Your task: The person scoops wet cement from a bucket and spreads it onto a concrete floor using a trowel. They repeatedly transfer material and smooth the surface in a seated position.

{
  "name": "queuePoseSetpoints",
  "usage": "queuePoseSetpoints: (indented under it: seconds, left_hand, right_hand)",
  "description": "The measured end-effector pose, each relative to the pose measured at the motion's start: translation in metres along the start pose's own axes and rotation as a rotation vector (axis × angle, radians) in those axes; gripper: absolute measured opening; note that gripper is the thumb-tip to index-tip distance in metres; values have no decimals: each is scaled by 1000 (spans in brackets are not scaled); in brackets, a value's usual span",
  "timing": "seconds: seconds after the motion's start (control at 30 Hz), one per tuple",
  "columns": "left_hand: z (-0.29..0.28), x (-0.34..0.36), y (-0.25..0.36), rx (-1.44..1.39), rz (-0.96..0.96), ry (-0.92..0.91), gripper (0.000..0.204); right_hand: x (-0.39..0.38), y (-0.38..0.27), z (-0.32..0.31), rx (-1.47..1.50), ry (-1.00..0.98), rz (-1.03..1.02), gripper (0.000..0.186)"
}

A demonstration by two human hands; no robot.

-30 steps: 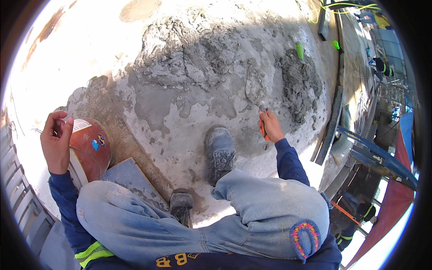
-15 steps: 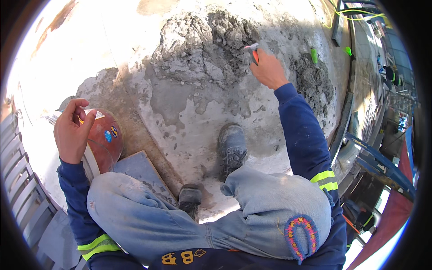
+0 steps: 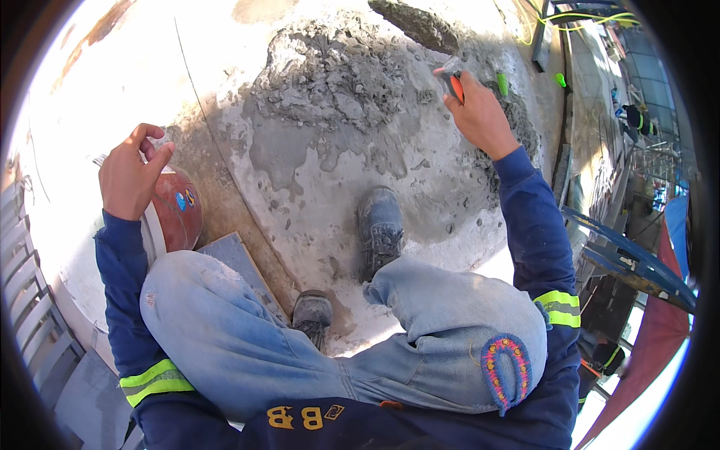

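Observation:
My right hand [image 3: 480, 112] grips a trowel [image 3: 454, 79] by its orange-and-black handle, its blade reaching away from me toward the upper middle, under a dark mass of wet mortar [image 3: 412, 24]. Below it lies a heap of rough grey mortar [image 3: 326, 79], with a smeared patch on the pale floor. My left hand [image 3: 131, 176] is raised at the left with fingers loosely bent and apart, nothing visible in them, just above or beside a red round helmet-like object [image 3: 176, 214] with stickers.
My boots [image 3: 381, 225] stand before me beside a grey board [image 3: 240, 266]. At right are green objects [image 3: 502, 84], yellow cords [image 3: 585, 19], long strips, a blue metal frame [image 3: 630, 255], red sheeting and distant workers [image 3: 636, 118]. Grey slats [image 3: 22, 277] run at left.
My right hand and trowel moved up into the mortar, then rightward, and a dark mortar mass now shows at the blade. My left hand has risen and shifted right.

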State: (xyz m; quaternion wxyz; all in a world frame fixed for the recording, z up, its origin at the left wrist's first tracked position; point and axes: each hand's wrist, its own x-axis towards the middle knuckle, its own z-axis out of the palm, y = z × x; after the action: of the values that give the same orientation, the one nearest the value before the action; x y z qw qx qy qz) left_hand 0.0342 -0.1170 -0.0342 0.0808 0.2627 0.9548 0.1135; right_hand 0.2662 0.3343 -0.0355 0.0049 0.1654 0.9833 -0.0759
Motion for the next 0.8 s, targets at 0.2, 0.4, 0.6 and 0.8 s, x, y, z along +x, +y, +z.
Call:
queuePoseSetpoints:
  seconds: [0.2, 0.4, 0.6, 0.8]
  left_hand:
    - [3, 0, -1, 72, 8, -33, 29]
    - [0, -4, -6, 63, 19, -6, 26]
    - [7, -4, -12, -158, -27, 33, 23]
    - [14, -2, -18, -263, -68, 60, 18]
  right_hand:
    - [40, -17, 83, 525, -583, 467, 46]
    - [-61, 21, 141, 735, -610, 724, 56]
    - [-162, 31, 94, 884, -313, 783, 33]
    - [-219, 38, 141, 908, -415, 928, 24]
